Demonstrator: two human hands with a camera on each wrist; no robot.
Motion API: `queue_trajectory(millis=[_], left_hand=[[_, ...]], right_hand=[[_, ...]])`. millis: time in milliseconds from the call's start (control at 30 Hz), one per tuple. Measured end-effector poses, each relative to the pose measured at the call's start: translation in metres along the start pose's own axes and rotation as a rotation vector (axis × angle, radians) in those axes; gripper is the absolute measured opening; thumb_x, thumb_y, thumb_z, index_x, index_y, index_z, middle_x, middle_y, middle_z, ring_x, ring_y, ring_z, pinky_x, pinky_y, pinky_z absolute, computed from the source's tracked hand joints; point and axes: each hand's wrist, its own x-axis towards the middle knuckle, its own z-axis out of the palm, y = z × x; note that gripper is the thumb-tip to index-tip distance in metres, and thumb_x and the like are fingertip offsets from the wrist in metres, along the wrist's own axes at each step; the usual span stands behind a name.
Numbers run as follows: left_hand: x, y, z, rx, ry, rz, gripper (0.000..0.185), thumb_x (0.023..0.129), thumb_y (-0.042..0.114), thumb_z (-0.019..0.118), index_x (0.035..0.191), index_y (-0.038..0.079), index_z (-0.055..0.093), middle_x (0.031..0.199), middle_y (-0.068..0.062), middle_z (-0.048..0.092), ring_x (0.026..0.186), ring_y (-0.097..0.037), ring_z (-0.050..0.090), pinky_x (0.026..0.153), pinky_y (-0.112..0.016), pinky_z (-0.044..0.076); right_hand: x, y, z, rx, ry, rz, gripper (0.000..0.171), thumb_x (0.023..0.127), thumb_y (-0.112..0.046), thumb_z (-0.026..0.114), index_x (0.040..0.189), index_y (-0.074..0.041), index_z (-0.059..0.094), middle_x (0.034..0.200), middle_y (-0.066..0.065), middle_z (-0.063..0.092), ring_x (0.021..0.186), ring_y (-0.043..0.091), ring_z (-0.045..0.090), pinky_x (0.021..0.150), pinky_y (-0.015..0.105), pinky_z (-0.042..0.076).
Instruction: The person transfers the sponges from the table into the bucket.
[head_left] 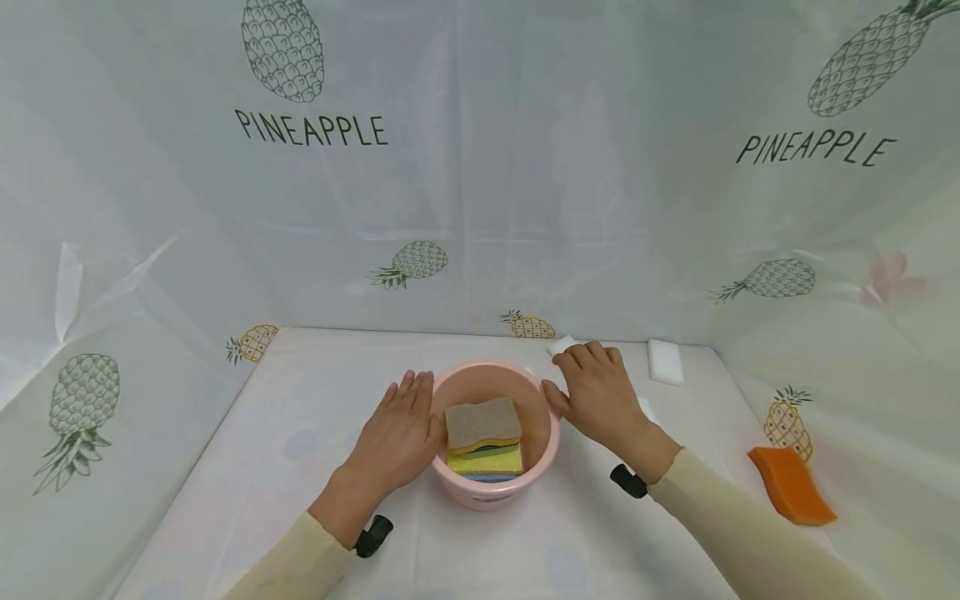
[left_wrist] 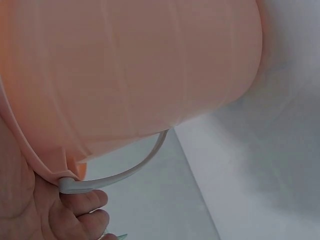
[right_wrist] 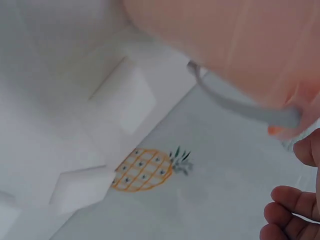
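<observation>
A pink bucket stands mid-table and holds stacked sponges: a grey-brown one on top, a yellow one under it. My left hand lies flat against the bucket's left wall with its fingers straight. My right hand sits at the right side, thumb touching the rim, fingers loosely bent and holding nothing. The left wrist view shows the bucket wall, its pale handle hanging down and my fingers beside it. The right wrist view shows the bucket and its handle.
A white sponge lies at the back right, and another white piece peeks out behind my right hand. Both white blocks show in the right wrist view. An orange sponge lies at the right edge. Pineapple-print sheets wall the table.
</observation>
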Motion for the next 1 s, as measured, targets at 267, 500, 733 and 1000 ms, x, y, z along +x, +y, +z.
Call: queue_trajectory(millis=[267,500,733,1000], left_hand=[[0.0,0.0,0.0,-0.005,-0.006,-0.007,0.068,0.112,0.038,0.037,0.165,-0.003,0.026,0.17,-0.018,0.033,0.162,-0.035,0.024,0.133,-0.052,0.019],[0.0,-0.001,0.001,-0.024,0.003,-0.011,0.067,0.112,0.036,0.04,0.164,-0.004,0.028,0.17,-0.018,0.034,0.162,-0.035,0.024,0.133,-0.052,0.019],[0.0,0.0,0.002,-0.033,-0.006,-0.013,0.068,0.112,0.036,0.04,0.165,-0.004,0.027,0.17,-0.018,0.033,0.162,-0.035,0.023,0.133,-0.052,0.019],[0.0,0.001,0.001,-0.029,-0.005,-0.02,0.067,0.112,0.036,0.042,0.165,-0.003,0.027,0.171,-0.017,0.033,0.162,-0.035,0.023,0.133,-0.052,0.019]], right_hand=[[-0.024,0.033,0.0,-0.043,0.007,0.125,0.038,0.091,-0.033,0.075,0.108,0.001,0.068,0.104,0.018,0.068,0.097,0.04,0.059,0.078,0.055,0.047],[-0.052,0.054,0.01,-0.078,0.014,0.191,0.044,0.089,-0.03,0.078,0.113,0.006,0.068,0.106,0.023,0.069,0.096,0.045,0.06,0.076,0.058,0.048],[-0.087,0.063,0.018,-0.104,-0.073,0.276,0.051,0.087,-0.032,0.08,0.115,0.008,0.065,0.11,0.025,0.069,0.101,0.047,0.06,0.079,0.061,0.049],[-0.117,0.071,0.024,-0.161,-0.138,0.348,0.055,0.083,-0.042,0.083,0.094,0.006,0.06,0.09,0.024,0.063,0.085,0.044,0.056,0.068,0.056,0.044]])
